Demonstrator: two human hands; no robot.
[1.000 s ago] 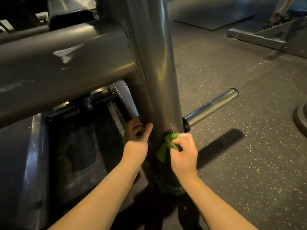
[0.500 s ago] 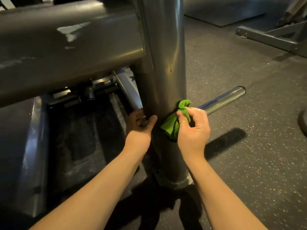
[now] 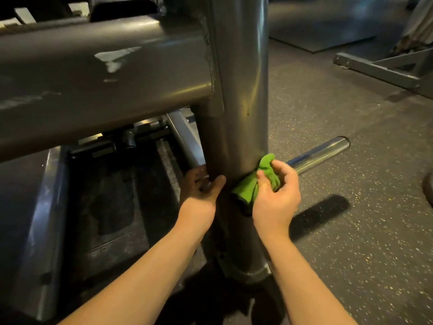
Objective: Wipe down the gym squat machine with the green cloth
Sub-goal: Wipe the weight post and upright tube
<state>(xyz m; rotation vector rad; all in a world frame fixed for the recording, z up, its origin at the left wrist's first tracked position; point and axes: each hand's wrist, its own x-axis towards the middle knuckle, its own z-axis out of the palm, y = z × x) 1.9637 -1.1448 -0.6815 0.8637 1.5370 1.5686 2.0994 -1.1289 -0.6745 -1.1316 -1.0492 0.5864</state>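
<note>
Right hand [image 3: 276, 195] has the cloth [image 3: 250, 186] bunched, thumb and curled fingers pinching it, wad pressed on the post [image 3: 239, 90] low on its 3 o'clock side. Bunching gives a thick pad that follows the round tube.

Left hand [image 3: 199, 191] grips the post at 9 o'clock: thumb across the front, fingers curled round the back, tips hidden. Reads as a brace so the wiping push has something to react against.

Peg [image 3: 323, 153] sticks out toward 2 o'clock, just behind the cloth, so the knuckles have little room there.

Judgement: mid-wipe on the lower post. Beam [image 3: 105, 73] at 10 o'clock shows pale smears and probably hasn't been done.
</note>
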